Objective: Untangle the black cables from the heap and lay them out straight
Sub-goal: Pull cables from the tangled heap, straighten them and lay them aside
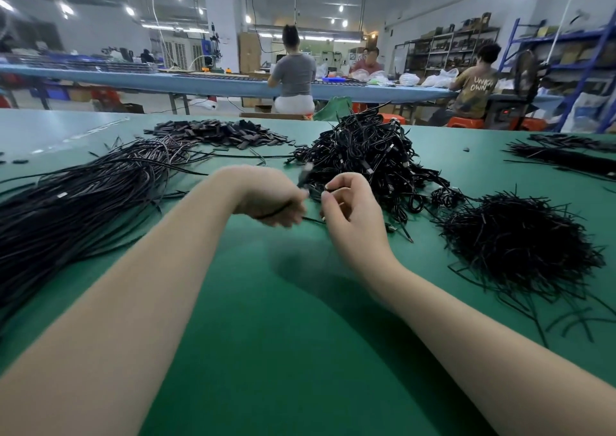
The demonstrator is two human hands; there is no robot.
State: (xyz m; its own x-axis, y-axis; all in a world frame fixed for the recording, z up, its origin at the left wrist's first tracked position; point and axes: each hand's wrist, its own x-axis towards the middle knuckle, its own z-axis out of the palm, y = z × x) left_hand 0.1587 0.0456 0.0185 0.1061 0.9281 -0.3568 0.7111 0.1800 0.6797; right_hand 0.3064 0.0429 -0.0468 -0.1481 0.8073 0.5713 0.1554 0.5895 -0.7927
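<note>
While the left hand (270,199) grips a black cable (311,219), the right hand's (350,209) fingers (328,199) pinch it.

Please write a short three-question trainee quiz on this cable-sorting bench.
1. True or false: the left hand grips a black cable.
2. Which pile lies nearest the right hand? A tangled heap; B straightened cables; C short black pieces.
3. What colour is the table?

Key: 1 true; 2 A; 3 green.
</note>
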